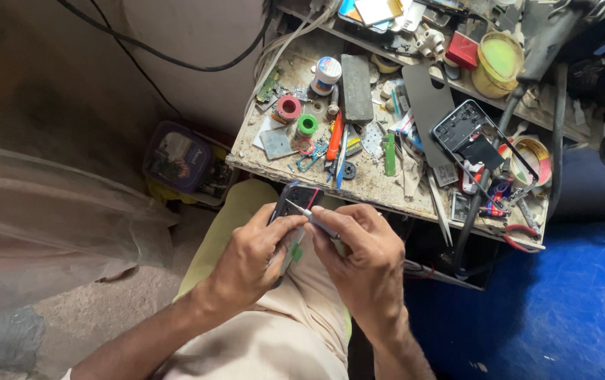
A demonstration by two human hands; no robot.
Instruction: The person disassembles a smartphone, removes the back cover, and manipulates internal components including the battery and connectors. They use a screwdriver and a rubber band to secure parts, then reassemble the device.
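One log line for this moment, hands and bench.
left hand: holds opened black phone | right hand: thin metal screwdriver tip on phone | cluttered wooden workbench beyond

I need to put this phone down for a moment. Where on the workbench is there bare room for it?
Hardly any. The workbench has one thin bare strip along its front edge, between the orange screwdriver and the green strip. Tools crowd the right end around the opened phone frame; spools crowd the left by the green spool.

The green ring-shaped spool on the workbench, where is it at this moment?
In the head view, the green spool lies on the left part of the cluttered workbench, just right of and below the pink spool, and left of the orange-handled tool.
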